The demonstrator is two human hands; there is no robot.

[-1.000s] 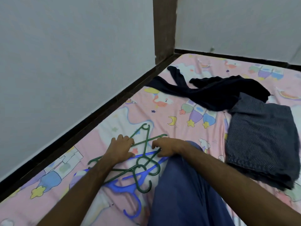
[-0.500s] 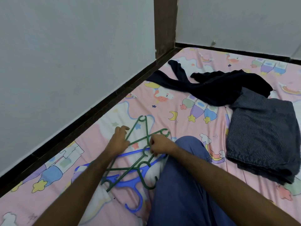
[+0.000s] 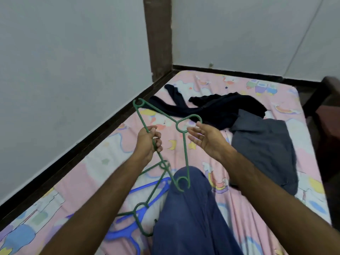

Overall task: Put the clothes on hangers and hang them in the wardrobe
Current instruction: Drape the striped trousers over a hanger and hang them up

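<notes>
My left hand (image 3: 148,141) grips one arm of a green plastic hanger (image 3: 185,155) and holds it lifted above the bed. My right hand (image 3: 206,138) hovers beside the hanger's hook ring, fingers spread, holding nothing. More hangers, another green hanger (image 3: 147,201) and a blue hanger (image 3: 119,233), lie on the sheet by my knee. A dark navy garment (image 3: 217,109) lies spread further up the bed. A folded grey striped garment (image 3: 265,146) lies to its right.
The bed (image 3: 244,216) has a pink cartoon sheet and sits in a corner between white walls with a dark wooden post (image 3: 158,37). My knee in blue trousers (image 3: 189,208) fills the lower middle. A dark piece of furniture (image 3: 327,115) stands off the right edge.
My left hand has lifted one green hanger off the pile and raised it. My right hand let go of the hangers and rose open beside it. The view tilted up.
</notes>
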